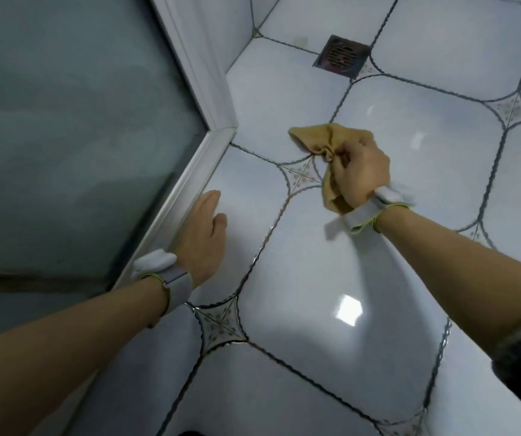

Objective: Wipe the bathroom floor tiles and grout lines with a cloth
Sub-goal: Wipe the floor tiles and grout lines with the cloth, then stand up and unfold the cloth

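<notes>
Glossy tiled floor [331, 309] with drain [342, 55], perhaps cloth [315, 136].

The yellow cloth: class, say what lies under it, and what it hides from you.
The cloth, gripped by the right hand, lies on white floor tile beside a grout line. The patch of tile beneath it is covered, so its state cannot be seen.

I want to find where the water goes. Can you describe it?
Start at the white door frame and look right across the tiled floor. The floor drain sits beyond the cloth, the only dark, square metal grate among pale tiles.
</notes>
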`<state>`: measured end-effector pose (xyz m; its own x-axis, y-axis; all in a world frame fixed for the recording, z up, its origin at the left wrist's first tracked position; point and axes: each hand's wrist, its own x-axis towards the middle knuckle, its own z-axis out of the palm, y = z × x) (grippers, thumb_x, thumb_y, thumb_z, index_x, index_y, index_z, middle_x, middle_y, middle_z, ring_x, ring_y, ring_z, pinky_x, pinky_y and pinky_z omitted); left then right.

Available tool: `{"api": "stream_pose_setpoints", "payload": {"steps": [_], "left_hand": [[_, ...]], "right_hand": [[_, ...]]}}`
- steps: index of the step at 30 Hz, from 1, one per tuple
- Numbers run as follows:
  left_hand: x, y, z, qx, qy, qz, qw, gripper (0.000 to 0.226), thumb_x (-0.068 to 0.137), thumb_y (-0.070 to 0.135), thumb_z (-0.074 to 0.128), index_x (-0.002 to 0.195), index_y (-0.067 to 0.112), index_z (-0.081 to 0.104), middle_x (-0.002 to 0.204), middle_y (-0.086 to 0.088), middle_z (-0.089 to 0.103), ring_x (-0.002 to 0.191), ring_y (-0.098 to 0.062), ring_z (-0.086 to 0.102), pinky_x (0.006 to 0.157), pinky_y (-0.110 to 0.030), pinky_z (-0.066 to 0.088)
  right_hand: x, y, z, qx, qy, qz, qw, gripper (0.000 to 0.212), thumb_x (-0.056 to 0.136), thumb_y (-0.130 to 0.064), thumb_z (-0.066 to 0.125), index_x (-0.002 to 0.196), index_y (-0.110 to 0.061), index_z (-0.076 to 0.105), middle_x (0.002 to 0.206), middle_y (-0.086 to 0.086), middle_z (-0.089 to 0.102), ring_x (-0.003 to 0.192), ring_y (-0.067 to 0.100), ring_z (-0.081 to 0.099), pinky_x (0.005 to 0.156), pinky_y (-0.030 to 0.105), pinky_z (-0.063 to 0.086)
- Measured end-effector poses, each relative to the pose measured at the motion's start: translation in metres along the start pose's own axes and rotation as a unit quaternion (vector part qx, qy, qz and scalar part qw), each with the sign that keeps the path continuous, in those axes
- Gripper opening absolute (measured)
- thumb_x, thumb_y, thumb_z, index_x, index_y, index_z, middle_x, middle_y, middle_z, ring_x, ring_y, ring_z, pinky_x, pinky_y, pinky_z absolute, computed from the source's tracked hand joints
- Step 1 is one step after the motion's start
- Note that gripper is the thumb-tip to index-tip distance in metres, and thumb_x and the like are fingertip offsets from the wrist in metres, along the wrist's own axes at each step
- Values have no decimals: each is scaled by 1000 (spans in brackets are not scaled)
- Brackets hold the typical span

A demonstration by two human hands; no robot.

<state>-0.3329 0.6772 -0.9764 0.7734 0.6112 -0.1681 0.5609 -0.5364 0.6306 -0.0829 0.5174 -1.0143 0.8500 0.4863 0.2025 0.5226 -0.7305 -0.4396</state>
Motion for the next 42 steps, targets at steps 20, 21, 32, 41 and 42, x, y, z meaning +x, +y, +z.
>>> {"api": "stream_pose_setpoints", "payload": {"steps": [20,21,32,41,42], "left_hand": [[2,137,108,18,-172,274,946,48,93,21,35,136,6,48,142,-8,48,135,-21,40,116,-28,24],[1,138,110,37,-181,284,941,49,93,23,35,137,7,48,144,-7,46,136,-21,39,116,-32,25],[-83,211,173,34,-249,274,928,52,88,18,39,137,1,46,147,-14,40,139,-28,33,117,-41,23],[-154,277,27,51,-411,82,907,52,94,37,52,143,29,37,144,8,44,129,-11,43,109,-32,35],[-168,305,4,32,-435,80,896,57,92,37,57,143,31,35,142,12,45,127,-7,44,107,-30,36]], "right_hand": [[-195,181,-137,-94,67,102,988,15,90,-38,59,100,-28,65,85,-8,40,69,11,43,62,25,33],[-192,188,-139,-89,99,174,976,15,89,-37,60,98,-26,66,84,-5,43,69,17,47,62,27,36],[-301,68,-144,44,-180,58,981,14,94,-17,61,99,-6,69,97,13,58,86,29,53,70,38,42],[-293,6,-309,182,48,459,868,8,97,-16,57,98,-18,65,92,-4,65,82,12,60,74,30,49],[-288,-8,-347,224,66,483,844,9,97,-15,57,96,-18,65,92,-4,66,82,11,61,73,29,51]]}}
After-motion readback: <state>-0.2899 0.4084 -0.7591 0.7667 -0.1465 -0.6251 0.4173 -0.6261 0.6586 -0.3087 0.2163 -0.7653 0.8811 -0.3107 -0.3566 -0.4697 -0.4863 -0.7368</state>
